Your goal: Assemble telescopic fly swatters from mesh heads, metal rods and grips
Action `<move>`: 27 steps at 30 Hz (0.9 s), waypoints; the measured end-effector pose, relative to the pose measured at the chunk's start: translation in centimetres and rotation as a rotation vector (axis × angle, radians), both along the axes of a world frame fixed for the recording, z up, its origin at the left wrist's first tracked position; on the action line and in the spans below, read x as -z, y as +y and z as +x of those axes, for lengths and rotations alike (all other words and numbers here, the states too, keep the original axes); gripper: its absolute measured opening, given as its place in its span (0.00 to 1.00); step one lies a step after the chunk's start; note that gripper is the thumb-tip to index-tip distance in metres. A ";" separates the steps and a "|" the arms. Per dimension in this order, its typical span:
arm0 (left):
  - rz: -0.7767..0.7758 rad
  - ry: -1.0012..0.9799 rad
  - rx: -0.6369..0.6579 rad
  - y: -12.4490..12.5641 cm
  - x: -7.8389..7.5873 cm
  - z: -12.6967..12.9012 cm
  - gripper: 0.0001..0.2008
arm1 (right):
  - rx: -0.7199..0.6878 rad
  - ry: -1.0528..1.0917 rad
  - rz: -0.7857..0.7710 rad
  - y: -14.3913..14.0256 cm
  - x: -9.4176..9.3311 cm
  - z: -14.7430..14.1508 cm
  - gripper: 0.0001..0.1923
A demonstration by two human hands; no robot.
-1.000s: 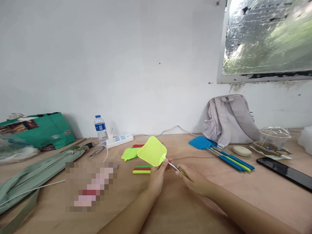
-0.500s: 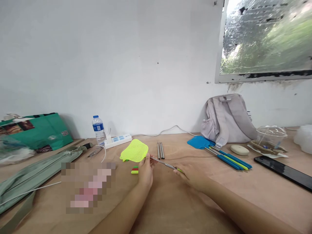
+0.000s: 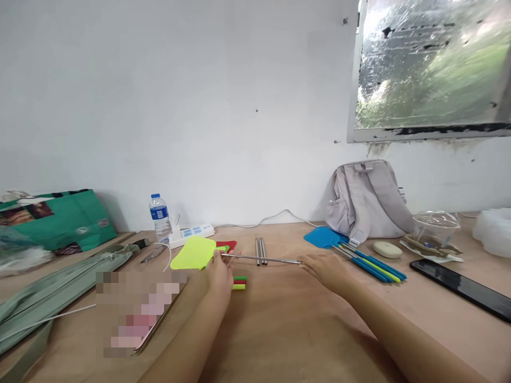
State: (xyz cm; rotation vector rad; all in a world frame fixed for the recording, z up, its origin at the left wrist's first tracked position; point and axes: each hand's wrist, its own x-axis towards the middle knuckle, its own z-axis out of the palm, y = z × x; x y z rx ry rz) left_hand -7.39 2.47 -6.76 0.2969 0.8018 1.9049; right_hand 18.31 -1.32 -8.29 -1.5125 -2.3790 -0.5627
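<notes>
My left hand [image 3: 220, 274] is closed around the neck of a fly swatter with a perforated neon-yellow head [image 3: 194, 254]. From there its thin metal rod [image 3: 265, 259] runs nearly level to my right hand [image 3: 325, 270], which is closed on the handle end and hides most of it. Behind the left hand, a red swatter head [image 3: 227, 246] shows in part. Short green, red and yellow handles [image 3: 239, 283] lie just right of the left wrist. Several loose metal tubes [image 3: 261, 251] rest on the table behind the rod.
Blue swatter heads [image 3: 320, 236] with blue and yellow handles [image 3: 375, 265] lie to the right, near a grey backpack [image 3: 371, 202], a pale oval case [image 3: 387, 249] and a black phone [image 3: 459, 287]. Leftward are a power strip [image 3: 195, 232], a water bottle [image 3: 159, 215] and a grey-green bag [image 3: 72, 290].
My left hand has moved left with the swatter head, and my right hand slightly right. More of the metal rod shows between them. The red head and coloured handles are less covered.
</notes>
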 end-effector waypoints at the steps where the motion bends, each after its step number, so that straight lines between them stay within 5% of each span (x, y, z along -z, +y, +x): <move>1: -0.027 -0.029 -0.022 0.4 0.0 -0.6 0.12 | 0.002 -0.030 0.033 0.1 0.0 0.4 0.15; 8: -0.050 -0.083 -0.127 1.6 0.2 -5.2 0.14 | -0.020 -0.115 0.211 0.7 0.3 3.7 0.13; 15: 0.087 -0.091 -0.121 1.1 -0.4 -6.5 0.14 | -0.056 -0.065 0.269 0.8 0.6 7.0 0.15; 20: 0.206 -0.093 -0.105 1.0 -0.7 -6.8 0.15 | -0.055 -0.016 0.228 0.9 1.4 8.7 0.15; 27: 0.279 -0.090 -0.137 0.7 -0.5 -6.9 0.14 | -0.093 0.105 0.093 0.8 1.8 7.5 0.13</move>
